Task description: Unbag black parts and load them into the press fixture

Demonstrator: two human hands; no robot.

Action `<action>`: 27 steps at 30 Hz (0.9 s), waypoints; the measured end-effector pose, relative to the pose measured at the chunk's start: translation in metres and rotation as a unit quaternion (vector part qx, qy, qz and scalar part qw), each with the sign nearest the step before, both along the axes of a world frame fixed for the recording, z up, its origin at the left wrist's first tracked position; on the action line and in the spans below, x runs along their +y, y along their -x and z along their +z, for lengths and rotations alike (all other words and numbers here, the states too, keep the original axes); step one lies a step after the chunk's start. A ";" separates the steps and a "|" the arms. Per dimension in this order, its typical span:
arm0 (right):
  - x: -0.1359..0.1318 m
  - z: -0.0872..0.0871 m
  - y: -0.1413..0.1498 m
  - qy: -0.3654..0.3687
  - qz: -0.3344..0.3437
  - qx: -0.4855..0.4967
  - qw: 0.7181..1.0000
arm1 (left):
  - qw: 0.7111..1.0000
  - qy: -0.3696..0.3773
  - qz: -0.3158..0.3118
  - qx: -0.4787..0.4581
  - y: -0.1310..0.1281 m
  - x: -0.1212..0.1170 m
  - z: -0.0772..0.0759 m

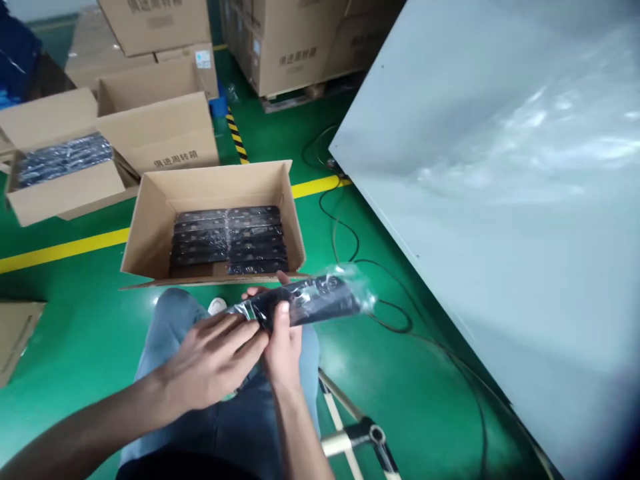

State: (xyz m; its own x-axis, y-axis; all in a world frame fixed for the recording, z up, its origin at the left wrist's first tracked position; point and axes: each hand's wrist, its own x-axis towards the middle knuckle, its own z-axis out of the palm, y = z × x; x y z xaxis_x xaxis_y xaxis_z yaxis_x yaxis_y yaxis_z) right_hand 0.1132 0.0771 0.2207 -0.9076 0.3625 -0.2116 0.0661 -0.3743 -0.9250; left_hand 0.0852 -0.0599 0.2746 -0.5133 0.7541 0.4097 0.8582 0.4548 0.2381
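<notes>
A long black part in a clear plastic bag (325, 300) lies slanted across my hands above my lap. My right hand (285, 347) is wrapped round its middle, thumb on top. At the bag's left end, the fingers of my left hand (220, 353) are bent and pressed against the plastic. Just beyond my hands, an open cardboard box (213, 180) stands on the floor. Inside it, several black bagged parts (230, 240) lie side by side in two columns. The loose end of the bag sticks out past my right hand.
To the left, another open box (65, 190) holds bagged parts. Behind it stand cardboard cartons (160, 133) and stacked cartons on a pallet (295, 60). A large pale panel (500, 200) fills the right. Black cables (395, 327) cross the floor near a tubular frame (350, 437).
</notes>
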 end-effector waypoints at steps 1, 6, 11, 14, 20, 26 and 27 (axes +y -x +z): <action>0.005 0.004 -0.007 0.018 0.006 -0.021 1.000 | 0.997 -0.044 0.019 -0.060 -0.009 -0.004 -0.001; 0.011 0.011 -0.042 0.078 0.076 -0.109 0.988 | 0.780 -0.155 0.166 -0.583 -0.034 -0.024 -0.015; -0.005 0.003 -0.050 0.077 0.042 -0.099 0.991 | 0.477 -0.199 0.064 -0.854 -0.059 -0.018 -0.022; -0.007 0.004 -0.055 -0.054 -0.040 -0.086 0.994 | 0.514 -0.263 0.147 -0.803 -0.063 -0.017 -0.019; -0.021 0.026 -0.079 -0.248 -0.023 0.009 0.969 | 0.667 -0.304 0.219 -0.643 -0.058 -0.017 -0.011; -0.028 0.027 -0.091 -0.325 -0.017 -0.017 0.946 | 0.716 -0.302 0.247 -0.579 -0.069 -0.011 -0.013; -0.026 0.027 -0.092 -0.328 -0.024 -0.026 0.944 | 0.715 -0.306 0.247 -0.578 -0.070 -0.010 -0.013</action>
